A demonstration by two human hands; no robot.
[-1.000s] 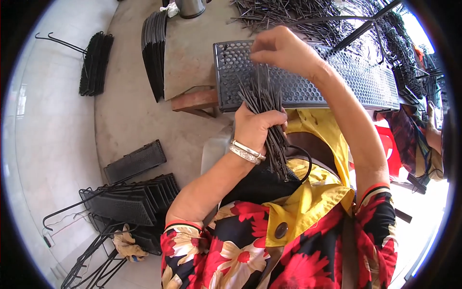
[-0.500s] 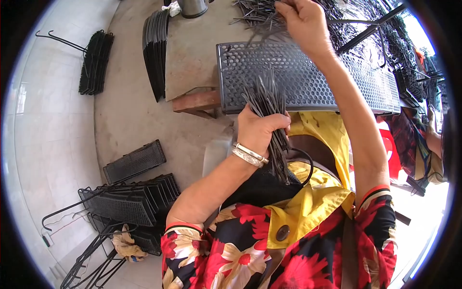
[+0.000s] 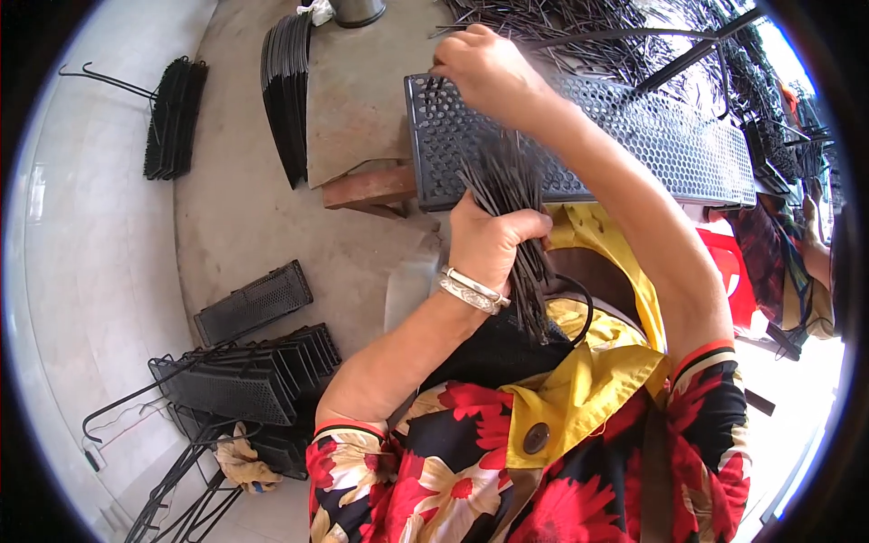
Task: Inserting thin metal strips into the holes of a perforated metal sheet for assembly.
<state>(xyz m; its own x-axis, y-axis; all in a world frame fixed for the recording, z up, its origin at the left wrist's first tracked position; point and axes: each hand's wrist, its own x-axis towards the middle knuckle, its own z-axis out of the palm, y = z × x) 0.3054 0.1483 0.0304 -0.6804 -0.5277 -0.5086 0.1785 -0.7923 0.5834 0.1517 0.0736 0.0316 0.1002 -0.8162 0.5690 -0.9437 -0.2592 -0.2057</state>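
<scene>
My left hand [image 3: 489, 237] is wrapped round a bundle of thin dark strips [image 3: 509, 185], held upright with their ends fanned out at the top. Beyond it lies a long dark perforated metal tray [image 3: 471, 136] with a raised rim. Over the tray's far left corner is my right hand [image 3: 484, 68], its fingers pinched together and pointing down at the holes. Whatever sits between those fingertips is hidden or too small to name. A few dark marks show in the holes under them.
A heap of loose dark strips [image 3: 588, 32] lies behind the tray, crossed by a bent metal bar [image 3: 674, 77]. Stacked dark plates [image 3: 288, 100] stand at the far left, near a wooden bench leg [image 3: 367, 188]. Perforated racks [image 3: 235, 380] are at lower left. Another person's arm [image 3: 816, 258] shows at right.
My right hand has moved left and down from the heap of strips to the tray's far left corner. The left hand keeps its grip, almost unmoved.
</scene>
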